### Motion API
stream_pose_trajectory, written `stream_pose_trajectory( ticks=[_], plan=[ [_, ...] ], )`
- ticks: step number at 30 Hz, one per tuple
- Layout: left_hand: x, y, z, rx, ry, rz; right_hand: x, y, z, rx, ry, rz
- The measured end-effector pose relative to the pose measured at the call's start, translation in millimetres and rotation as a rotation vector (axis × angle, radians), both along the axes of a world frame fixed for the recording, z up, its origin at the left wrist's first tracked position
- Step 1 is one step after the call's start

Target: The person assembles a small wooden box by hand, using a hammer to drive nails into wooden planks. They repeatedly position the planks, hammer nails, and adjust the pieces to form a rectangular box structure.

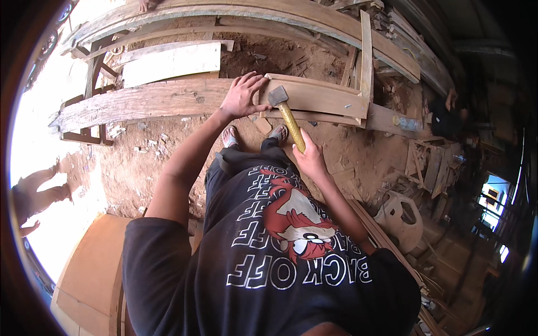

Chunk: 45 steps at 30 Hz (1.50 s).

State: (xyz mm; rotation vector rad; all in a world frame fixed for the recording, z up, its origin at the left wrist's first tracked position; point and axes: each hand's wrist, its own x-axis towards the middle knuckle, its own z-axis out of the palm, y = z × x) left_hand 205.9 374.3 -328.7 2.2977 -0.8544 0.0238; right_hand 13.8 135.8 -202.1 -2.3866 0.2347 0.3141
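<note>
The long, light brown wooden frame point(322, 96) lies in front of the person, past the right hand, with its long side running left to right and its right end dipping a little. The left hand point(245, 96) is nearer to it: it rests at the frame's left end, palm down, with the fingers spread and the thumb out to the side. The right hand point(311, 155) is closer to the body and is wrapped around the low end of a hammer with a yellow handle and a blocky gray metal head point(288, 119). The hammer slants up and left from that hand, so its head is over the frame's left end, just beside the left thumb. I cannot tell if the head touches the wood. The frame looks smooth, with straight edges and a flat middle. It sits along a thick, reddish-brown wooden bench plank point(159, 103), which looks rougher, with streaky grain and a worn left end. A thin, pale strip of wood point(366, 59) crosses the frame's right end. A flat, whitish board point(174, 64) lies past the plank, and a clear plastic bottle point(408, 123) lies off to the right. The reddish dirt floor point(148, 168) looks crumbly, with small scraps on it.
</note>
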Motion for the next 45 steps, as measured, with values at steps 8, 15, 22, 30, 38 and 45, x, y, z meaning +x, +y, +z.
stream_pose_trajectory(
  ticks=[8,15,22,30,38,45],
  plan=[
    [0,0,4,0.061,-0.016,0.011,-7,-4,-6,0.048,-0.172,-0.095],
    [-1,0,9,0.107,0.057,0.018,-3,-12,-5,0.054,-0.008,-0.145],
    [-44,-5,53,-0.248,-0.032,0.211,-73,-68,-3,-0.040,-0.105,-0.380],
    [-41,-244,79,-0.065,-0.067,-0.172,-212,-133,-40,-0.001,-0.005,-0.673],
    [-9,-332,46,0.329,-0.120,-0.267,-297,-172,-84,-0.012,0.165,-0.880],
    [-50,-599,36,0.060,-0.083,-0.374,-334,-235,-93,0.286,0.384,-1.065]
  ],
)
